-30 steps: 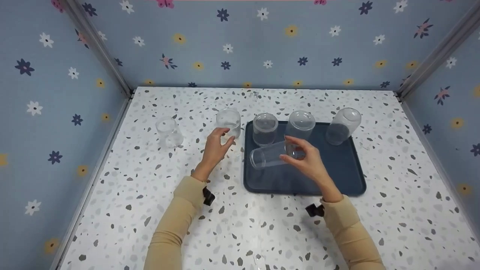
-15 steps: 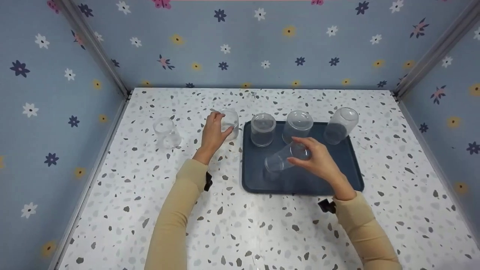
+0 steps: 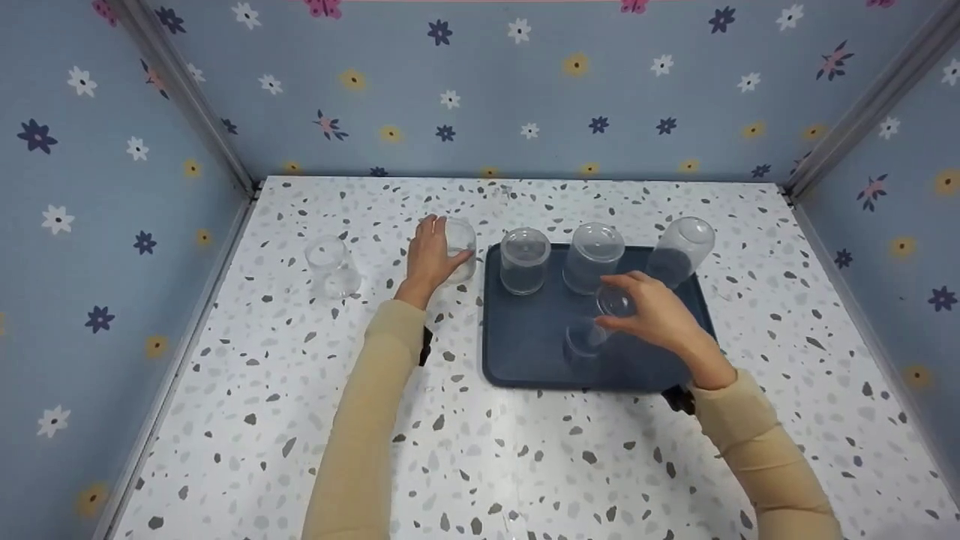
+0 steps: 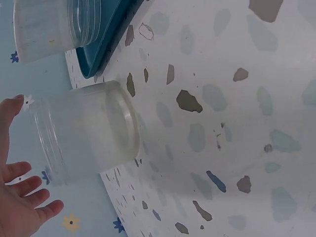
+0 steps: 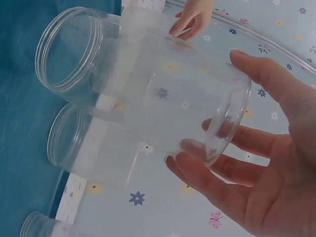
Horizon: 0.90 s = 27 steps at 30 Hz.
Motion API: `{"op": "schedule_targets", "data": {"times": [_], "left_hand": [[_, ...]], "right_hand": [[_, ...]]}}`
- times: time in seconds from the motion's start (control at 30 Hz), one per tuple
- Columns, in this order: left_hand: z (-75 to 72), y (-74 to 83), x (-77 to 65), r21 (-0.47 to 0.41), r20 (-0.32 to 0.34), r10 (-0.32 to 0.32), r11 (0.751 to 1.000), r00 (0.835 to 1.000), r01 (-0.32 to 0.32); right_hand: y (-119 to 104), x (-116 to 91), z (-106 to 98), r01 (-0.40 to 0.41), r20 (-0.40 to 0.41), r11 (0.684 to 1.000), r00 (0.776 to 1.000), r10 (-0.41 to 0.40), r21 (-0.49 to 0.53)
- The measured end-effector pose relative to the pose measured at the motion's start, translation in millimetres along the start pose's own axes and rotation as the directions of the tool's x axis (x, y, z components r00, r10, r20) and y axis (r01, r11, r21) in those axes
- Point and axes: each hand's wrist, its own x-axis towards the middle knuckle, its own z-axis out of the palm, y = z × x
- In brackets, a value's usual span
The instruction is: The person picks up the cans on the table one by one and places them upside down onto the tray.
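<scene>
My right hand point(image 3: 660, 319) grips a clear plastic jar point(image 3: 585, 339) by its base end, thumb on one side and fingers on the other. The jar is turned mouth down, its threaded rim close over the dark blue tray point(image 3: 529, 360). In the right wrist view that jar point(image 5: 187, 89) slants toward the tray. My left hand point(image 3: 431, 259) reaches around another clear jar point(image 3: 462, 251), which stands mouth up on the table left of the tray. From the left wrist, its fingers point(image 4: 30, 186) appear spread and extended beside this jar's threaded rim.
Along the tray's back edge stand three upside-down clear jars point(image 3: 525, 262), the rightmost jar point(image 3: 681, 249) looking taller. One more clear jar point(image 3: 333, 268) stands farther left on the speckled table point(image 3: 450, 465). Flower-patterned panels point(image 3: 510, 90) enclose the back and sides.
My right hand has moved right over the tray, tipping its jar from nearly lying to mouth down. The left hand has moved forward around the jar beside the tray.
</scene>
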Motion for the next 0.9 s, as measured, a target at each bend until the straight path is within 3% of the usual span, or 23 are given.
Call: {"op": "schedule_targets", "data": {"times": [0.23, 0.47, 0.9], "left_hand": [[2.8, -0.3, 8.1, -0.005, 0.083, -0.037, 0.999, 0.996, 0.037], [4.1, -4.8, 11.6, -0.026, 0.121, -0.082, 0.996, 0.989, 0.085], [0.5, 0.6, 17.7, -0.106, 0.201, -0.117, 0.984, 0.973, 0.14]], "right_hand": [[11, -7, -8, -0.037, 0.004, 0.999, 0.999, 0.038, -0.034], [21, -13, -11, -0.046, -0.011, 0.999, 0.999, 0.045, -0.029], [37, -20, -22, -0.139, -0.032, 0.99, 0.99, 0.138, -0.038]]}}
